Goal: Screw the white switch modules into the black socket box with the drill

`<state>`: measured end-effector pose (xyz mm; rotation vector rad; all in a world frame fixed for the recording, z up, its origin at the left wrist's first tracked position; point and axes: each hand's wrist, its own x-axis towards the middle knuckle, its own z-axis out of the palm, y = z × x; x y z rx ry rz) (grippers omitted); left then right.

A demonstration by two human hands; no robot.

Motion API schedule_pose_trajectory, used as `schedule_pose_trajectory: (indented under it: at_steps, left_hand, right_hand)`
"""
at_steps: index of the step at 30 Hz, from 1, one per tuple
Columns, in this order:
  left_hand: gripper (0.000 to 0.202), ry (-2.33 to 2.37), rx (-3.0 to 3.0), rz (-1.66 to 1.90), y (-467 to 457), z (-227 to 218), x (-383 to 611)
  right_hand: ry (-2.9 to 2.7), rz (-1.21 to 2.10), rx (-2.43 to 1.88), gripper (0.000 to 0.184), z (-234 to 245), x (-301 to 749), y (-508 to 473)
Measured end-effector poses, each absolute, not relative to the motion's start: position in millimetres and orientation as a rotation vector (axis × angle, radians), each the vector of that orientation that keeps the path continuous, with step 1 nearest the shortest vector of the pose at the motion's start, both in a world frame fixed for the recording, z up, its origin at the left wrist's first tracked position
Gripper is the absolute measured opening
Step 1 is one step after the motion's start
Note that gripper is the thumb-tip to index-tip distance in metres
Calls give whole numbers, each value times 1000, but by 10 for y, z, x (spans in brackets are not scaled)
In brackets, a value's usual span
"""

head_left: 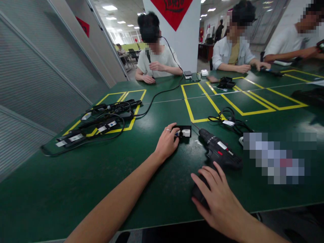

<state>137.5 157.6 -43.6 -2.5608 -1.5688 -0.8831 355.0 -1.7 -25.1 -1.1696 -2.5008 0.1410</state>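
Observation:
My left hand (167, 142), with a ring on one finger, rests on the green table (141, 182), its fingers curled onto the left end of a small black part (184, 131) with a white label. A black cordless screwdriver (218, 152) lies on its side to the right of that part. Fingers spread, my right hand (218, 195) lies flat over the screwdriver's grip and battery end near the table's front edge; most of that end is hidden under it.
A pile of black power strips and cables (101, 121) lies at the left inside yellow floor-tape boxes. A coiled black cable (231, 121) lies behind the screwdriver. Three other people sit at the far side of the table, hands on their own parts.

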Motion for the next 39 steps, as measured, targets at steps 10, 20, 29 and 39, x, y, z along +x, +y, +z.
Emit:
schedule_pose_trajectory:
  at_steps: [10, 20, 29, 39]
  left_hand:
    - [40, -1337, -2624, -798, 1567, -398, 1393]
    - [38, -1264, -2652, -857, 1563, -410, 1364]
    - [37, -1225, -2604, -694, 1384, -7, 1249]
    - [45, -2064, -2566, -50, 1566, 46, -66]
  right_hand:
    - [-2556, 107, -1280, 63, 121, 3665, 465]
    - [-2464, -357, -1560, 25, 154, 3067, 1391]
    - [-2536, -376, -1468, 26, -31, 3135, 1463]
    - [-2521, -291, -1437, 32, -75, 3183, 1488]
